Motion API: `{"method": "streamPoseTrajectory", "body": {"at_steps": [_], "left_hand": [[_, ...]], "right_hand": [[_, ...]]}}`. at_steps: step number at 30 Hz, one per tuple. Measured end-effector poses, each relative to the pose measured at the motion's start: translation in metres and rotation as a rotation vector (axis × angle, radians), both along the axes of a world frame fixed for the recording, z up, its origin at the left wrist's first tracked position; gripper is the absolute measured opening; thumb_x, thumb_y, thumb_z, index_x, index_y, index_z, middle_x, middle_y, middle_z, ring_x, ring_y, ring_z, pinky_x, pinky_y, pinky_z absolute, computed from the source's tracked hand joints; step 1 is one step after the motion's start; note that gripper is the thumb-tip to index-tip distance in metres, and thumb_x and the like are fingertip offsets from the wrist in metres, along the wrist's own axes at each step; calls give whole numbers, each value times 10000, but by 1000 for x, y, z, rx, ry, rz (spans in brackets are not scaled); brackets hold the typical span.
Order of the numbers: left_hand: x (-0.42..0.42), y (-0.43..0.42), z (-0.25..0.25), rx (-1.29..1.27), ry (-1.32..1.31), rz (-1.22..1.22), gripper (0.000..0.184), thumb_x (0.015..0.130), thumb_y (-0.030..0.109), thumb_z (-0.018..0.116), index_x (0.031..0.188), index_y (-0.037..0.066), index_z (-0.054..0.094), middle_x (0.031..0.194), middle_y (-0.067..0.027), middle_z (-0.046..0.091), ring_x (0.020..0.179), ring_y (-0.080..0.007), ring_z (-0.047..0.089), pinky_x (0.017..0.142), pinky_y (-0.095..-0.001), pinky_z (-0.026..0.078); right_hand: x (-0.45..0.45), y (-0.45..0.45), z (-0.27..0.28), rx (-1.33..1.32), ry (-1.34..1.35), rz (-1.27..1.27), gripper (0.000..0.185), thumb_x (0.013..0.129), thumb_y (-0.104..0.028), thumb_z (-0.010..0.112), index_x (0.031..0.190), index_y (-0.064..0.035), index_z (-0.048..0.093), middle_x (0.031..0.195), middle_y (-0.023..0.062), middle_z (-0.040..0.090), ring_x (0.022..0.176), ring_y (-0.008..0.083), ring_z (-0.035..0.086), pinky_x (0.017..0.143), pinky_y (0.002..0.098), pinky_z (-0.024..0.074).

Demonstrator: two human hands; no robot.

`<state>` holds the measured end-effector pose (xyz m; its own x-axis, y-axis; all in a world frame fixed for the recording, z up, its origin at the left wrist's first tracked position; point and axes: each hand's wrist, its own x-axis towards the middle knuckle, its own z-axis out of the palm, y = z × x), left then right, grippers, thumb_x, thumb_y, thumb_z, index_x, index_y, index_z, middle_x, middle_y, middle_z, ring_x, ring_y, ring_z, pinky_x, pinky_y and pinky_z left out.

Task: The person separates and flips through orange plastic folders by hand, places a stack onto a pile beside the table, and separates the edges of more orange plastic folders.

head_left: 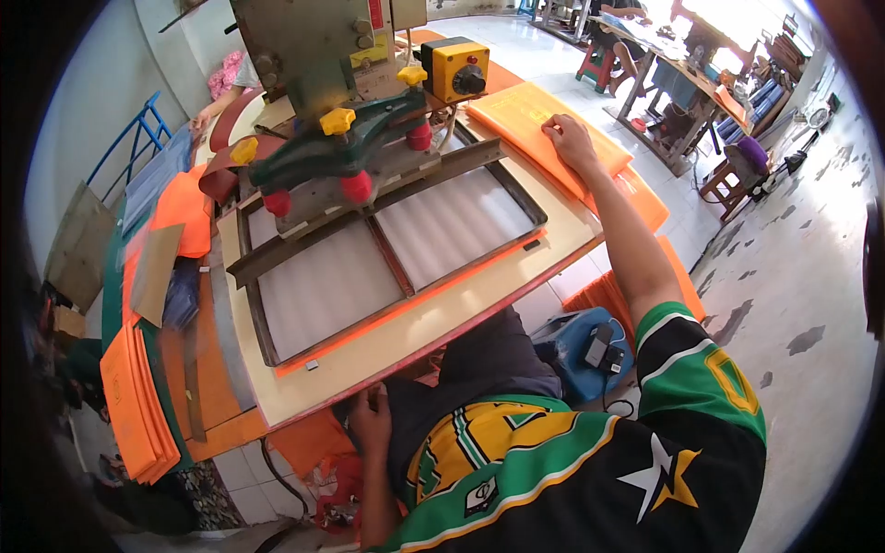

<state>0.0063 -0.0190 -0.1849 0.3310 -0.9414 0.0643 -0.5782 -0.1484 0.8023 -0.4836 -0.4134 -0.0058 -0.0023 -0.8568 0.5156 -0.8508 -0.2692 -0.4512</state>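
My right hand (pixel 572 145) reaches to the far right, its fingers bent and pressed together on the top orange sheet (pixel 521 109) of a stack. Low at the table's front edge is my left hand (pixel 371 419), fingers loosely apart and nothing seen in them. Between them a metal frame (pixel 406 293) with two pale padded panels (pixel 452 226) lies on the cream board (pixel 442 318). An orange edge shows under the frame. Over its back part stands a press head (pixel 369 152) with red feet and yellow knobs.
A yellow control box (pixel 458 70) sits beside the press. Orange folded covers (pixel 138 401) hang at the left, near blue plastic sheets (pixel 152 189). Another person's hand (pixel 201 120) is behind the press. A blue stool (pixel 590 355) holds a black adapter; workbenches stand at the back right.
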Motion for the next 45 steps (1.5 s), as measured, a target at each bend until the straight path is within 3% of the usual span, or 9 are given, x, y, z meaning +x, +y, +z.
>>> {"method": "streamPoseTrajectory", "body": {"at_steps": [5,8,9,12,15,22,27,35,45], "left_hand": [[-3,0,6,13,-51,1,261,979,285,648,1102,62,707,998,-144,750,924,-269,733,809,-372,551],[-3,1,10,38,-91,4,280,979,307,649,1109,66,706,1012,-149,751,937,-305,729,824,-400,553],[-1,1,-2,5,-150,13,273,979,303,649,1098,64,704,996,-146,750,915,-304,731,806,-401,555],[0,-1,-5,5,-185,56,260,975,294,652,1084,62,698,959,-137,749,862,-305,730,764,-404,556],[2,1,-16,8,-157,36,245,962,289,662,1089,81,681,927,-134,727,796,-311,709,700,-421,547],[2,1,-13,-59,-118,25,232,952,265,674,1093,82,694,855,-130,738,721,-267,714,656,-394,549],[2,2,-9,-79,-65,25,196,948,250,671,1080,104,674,858,-101,730,733,-293,700,649,-420,544],[-3,-1,-1,-118,-106,23,184,944,206,661,1075,78,676,886,-116,731,777,-294,709,691,-405,558],[1,1,-3,-110,-56,20,179,940,215,671,1052,76,685,894,-120,734,759,-286,713,677,-404,556]], "right_hand": [[4,5,-3,11,-79,-32,206,892,-193,675,999,-23,721,1028,193,709,972,337,682,888,412,523],[-6,-6,-9,15,-113,-10,213,867,-186,688,977,-7,724,1014,173,722,942,287,692,869,406,529],[-10,-9,-12,56,-112,2,203,919,-211,684,990,-23,711,931,126,709,882,210,670,812,347,527],[-26,-26,-19,3,38,-19,237,888,-226,703,957,0,711,994,199,695,931,317,694,834,416,532],[-28,-24,-14,32,100,-42,279,907,-263,701,975,6,674,1000,210,658,934,348,676,832,430,522],[-15,-7,0,28,172,-39,298,921,-257,661,894,34,604,885,212,603,847,359,586,757,466,459],[-36,-7,-1,62,263,43,229,954,-173,616,893,42,567,822,209,609,816,390,608,749,483,471],[-27,8,-3,-43,531,24,117,984,-89,525,964,18,567,966,245,625,900,443,631,763,525,500],[-37,-10,-8,13,550,-85,116,940,-89,553,947,19,593,928,247,653,879,443,652,765,528,513]]}}
